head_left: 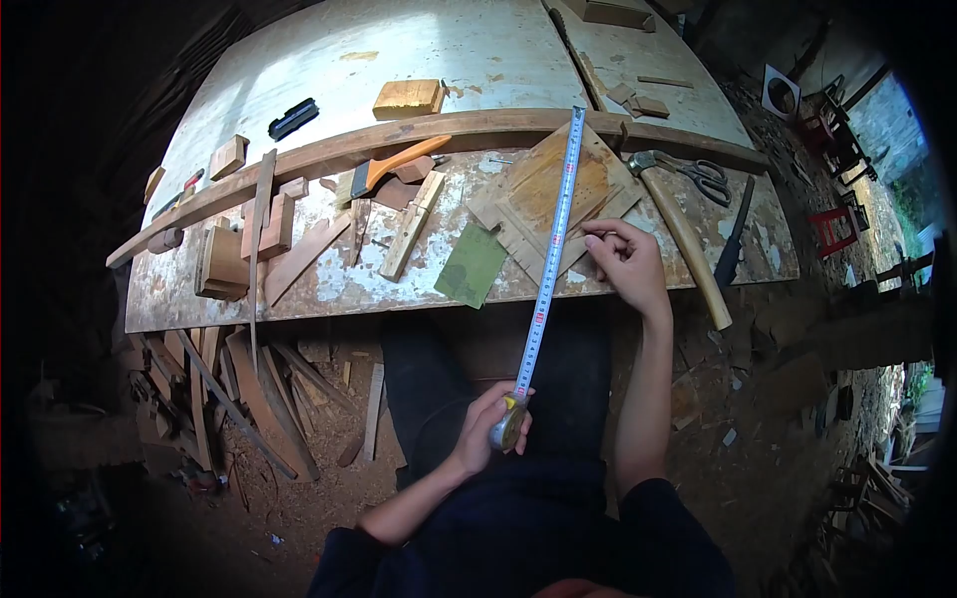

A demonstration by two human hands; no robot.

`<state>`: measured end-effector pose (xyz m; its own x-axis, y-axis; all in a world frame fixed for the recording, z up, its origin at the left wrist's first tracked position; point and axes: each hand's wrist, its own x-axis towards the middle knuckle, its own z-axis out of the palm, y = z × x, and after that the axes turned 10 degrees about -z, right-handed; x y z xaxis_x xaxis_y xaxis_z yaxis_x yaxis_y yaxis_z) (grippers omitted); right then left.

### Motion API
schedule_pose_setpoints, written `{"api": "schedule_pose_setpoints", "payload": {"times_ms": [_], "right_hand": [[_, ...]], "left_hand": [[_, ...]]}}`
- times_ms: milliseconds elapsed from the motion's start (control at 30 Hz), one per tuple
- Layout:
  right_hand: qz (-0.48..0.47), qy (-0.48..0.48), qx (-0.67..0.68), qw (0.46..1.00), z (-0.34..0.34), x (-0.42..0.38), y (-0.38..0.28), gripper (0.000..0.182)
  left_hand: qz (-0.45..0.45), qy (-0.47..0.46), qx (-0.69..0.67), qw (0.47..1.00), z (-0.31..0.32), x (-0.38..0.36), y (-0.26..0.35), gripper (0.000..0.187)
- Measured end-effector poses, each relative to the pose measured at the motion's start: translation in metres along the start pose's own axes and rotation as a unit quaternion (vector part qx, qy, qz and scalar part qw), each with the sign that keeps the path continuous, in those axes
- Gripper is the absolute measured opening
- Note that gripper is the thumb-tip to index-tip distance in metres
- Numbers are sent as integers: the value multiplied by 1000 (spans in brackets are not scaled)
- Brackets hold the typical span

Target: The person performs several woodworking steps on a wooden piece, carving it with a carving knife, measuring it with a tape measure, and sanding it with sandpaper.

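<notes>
My left hand point(479, 436) is wrapped around the case of a tape measure point(508, 429), held low in front of my lap. Its blade point(550, 259) runs out away from me, up across a square wooden panel point(558, 174) set diagonally on the bench, and ends near the long wooden bar. My right hand point(630, 261) is over the panel's near right edge, just right of the blade. Its fingers are curled, thumb and forefinger close together; whether something small is between them is hidden. A green sheet of sandpaper point(473, 264) lies left of the blade.
A hammer point(683, 234), scissors point(703, 179) and a dark-handled tool point(735, 239) lie at right. A long wooden bar point(329, 154) crosses the worn bench point(349, 289). An orange-handled brush point(399, 164) and wood blocks point(221, 261) lie left. Scrap wood point(264, 399) leans below.
</notes>
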<state>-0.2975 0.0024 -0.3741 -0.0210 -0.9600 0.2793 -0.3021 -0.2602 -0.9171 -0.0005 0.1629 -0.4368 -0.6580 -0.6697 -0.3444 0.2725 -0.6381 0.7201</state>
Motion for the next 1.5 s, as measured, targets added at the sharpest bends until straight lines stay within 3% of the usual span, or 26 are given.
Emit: {"api": "schedule_pose_setpoints", "payload": {"times_ms": [267, 1133, 1233, 1500], "right_hand": [[-14, -32, 14, 999, -4, -1, -3, 48], [-40, -27, 18, 999, -4, 0, -1, 49], [-38, -33, 14, 999, -4, 0, 0, 50], [-34, -31, 19, 999, -4, -1, 0, 50]], "left_hand": [[-10, 8, 4, 1000, 10, -8, 12, 52], [-18, 37, 36, 998, 26, -15, 14, 50], [-25, 41, 62, 997, 23, -14, 12, 57], [-13, 35, 45, 998, 23, -14, 11, 51]]}}
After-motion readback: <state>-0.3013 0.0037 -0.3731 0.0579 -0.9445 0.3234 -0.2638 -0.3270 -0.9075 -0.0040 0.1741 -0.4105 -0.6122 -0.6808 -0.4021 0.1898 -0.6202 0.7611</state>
